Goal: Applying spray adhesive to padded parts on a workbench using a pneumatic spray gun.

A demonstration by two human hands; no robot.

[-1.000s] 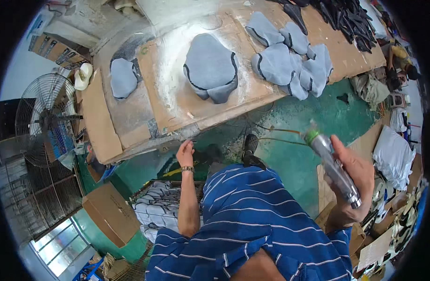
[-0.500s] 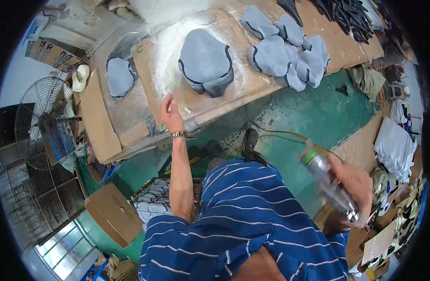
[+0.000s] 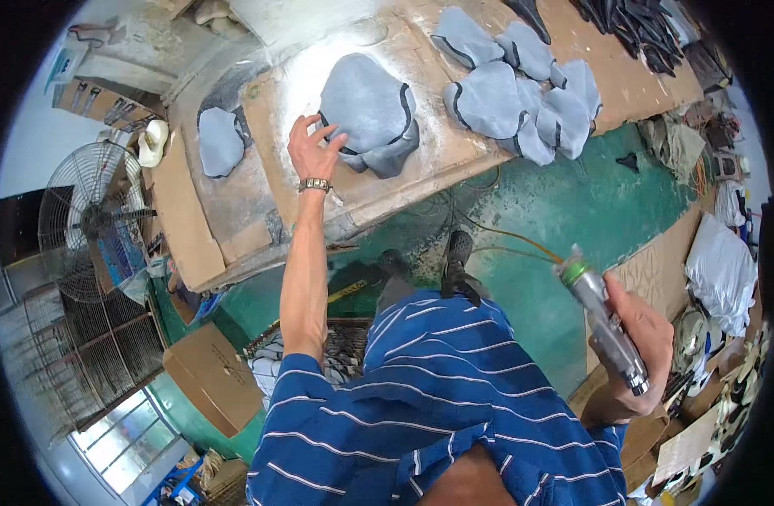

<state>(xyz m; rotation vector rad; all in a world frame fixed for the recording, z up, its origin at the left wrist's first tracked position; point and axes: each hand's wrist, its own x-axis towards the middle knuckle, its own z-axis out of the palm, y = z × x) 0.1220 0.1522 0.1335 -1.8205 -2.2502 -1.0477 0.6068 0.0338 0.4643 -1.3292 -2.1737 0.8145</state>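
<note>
My left hand (image 3: pixel 314 152) reaches over the bench with its fingers apart, at the left edge of a large grey rounded piece with black edging (image 3: pixel 363 97). Whether the fingertips touch it I cannot tell. That piece lies on cardboard dusted with white powder. My right hand (image 3: pixel 646 337) is closed round a silver cylindrical power tool with a green collar (image 3: pixel 604 316), held out to the right above the floor. A yellowish hose (image 3: pixel 518 237) runs toward the collar end. The tool's exact kind does not show.
Several similar grey pieces (image 3: pixel 488 97) are heaped at the bench's right, and one smaller piece (image 3: pixel 220 142) lies to the left. Dark pointed parts (image 3: pixel 627 29) pile up at the far right. A fan (image 3: pixel 92 221) and a cardboard box (image 3: pixel 212 375) stand left; a hose crosses the green floor.
My left hand has moved forward to the large grey piece, and its fingers have spread. The right hand still holds the tool, shifted slightly and seen more sharply.
</note>
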